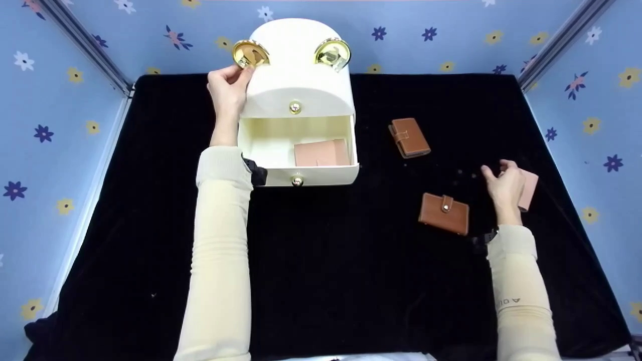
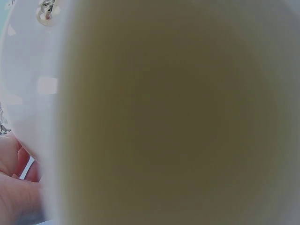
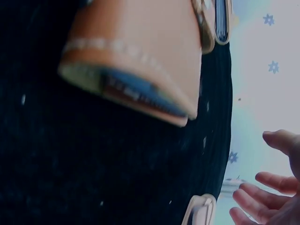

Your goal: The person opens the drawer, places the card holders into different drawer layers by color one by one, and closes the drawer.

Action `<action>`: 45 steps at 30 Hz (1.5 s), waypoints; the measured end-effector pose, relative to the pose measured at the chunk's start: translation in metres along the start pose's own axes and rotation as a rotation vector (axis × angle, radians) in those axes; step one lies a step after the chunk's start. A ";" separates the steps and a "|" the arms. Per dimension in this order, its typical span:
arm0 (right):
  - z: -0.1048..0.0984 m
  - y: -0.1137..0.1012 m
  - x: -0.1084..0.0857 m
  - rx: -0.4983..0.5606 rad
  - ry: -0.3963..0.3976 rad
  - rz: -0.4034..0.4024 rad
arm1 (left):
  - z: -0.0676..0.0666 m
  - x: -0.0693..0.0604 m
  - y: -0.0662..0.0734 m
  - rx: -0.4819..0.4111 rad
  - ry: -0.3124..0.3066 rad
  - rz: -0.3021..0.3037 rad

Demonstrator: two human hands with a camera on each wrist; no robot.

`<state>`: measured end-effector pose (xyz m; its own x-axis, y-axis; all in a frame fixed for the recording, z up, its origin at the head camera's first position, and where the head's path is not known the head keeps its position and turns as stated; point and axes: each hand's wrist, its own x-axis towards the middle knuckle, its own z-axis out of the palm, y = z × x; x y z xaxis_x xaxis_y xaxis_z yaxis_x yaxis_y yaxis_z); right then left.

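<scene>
A white drawer box (image 1: 296, 70) with gold-rimmed round ears stands at the back, its lower drawer (image 1: 271, 135) pulled out. Inside that drawer lies a pink wallet (image 1: 321, 153). My left hand (image 1: 229, 90) grips the box at its left side, by the left gold ear (image 1: 251, 53); in the left wrist view a blurred pale surface covers most of the picture. Over at the right, my right hand (image 1: 506, 188) hovers by a second pink wallet (image 1: 528, 190), which it partly hides. Its fingers (image 3: 258, 197) are spread and loosely bent, holding nothing.
Between the box and my right hand lie two brown wallets: one with a strap (image 1: 411, 136) farther back, one with a snap button (image 1: 445, 215) nearer. Black cloth (image 1: 341, 260) covers the table. Flowered blue panels (image 1: 441, 30) wall in the back and sides.
</scene>
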<state>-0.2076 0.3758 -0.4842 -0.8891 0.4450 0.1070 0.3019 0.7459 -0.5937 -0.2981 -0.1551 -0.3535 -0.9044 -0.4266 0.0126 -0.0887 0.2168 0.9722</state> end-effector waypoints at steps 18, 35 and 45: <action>-0.013 0.030 0.008 -0.124 -0.019 0.344 | 0.000 0.001 -0.001 -0.007 -0.005 -0.006; -0.014 0.039 0.009 -0.150 -0.134 0.509 | 0.000 0.001 -0.001 0.036 0.003 -0.002; -0.008 0.042 0.008 -0.183 -0.124 0.502 | 0.000 0.001 -0.001 0.025 0.007 -0.009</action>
<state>-0.1994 0.4148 -0.5020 -0.6507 0.7153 -0.2550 0.7447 0.5354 -0.3984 -0.2994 -0.1557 -0.3543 -0.9004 -0.4350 0.0060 -0.1068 0.2345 0.9662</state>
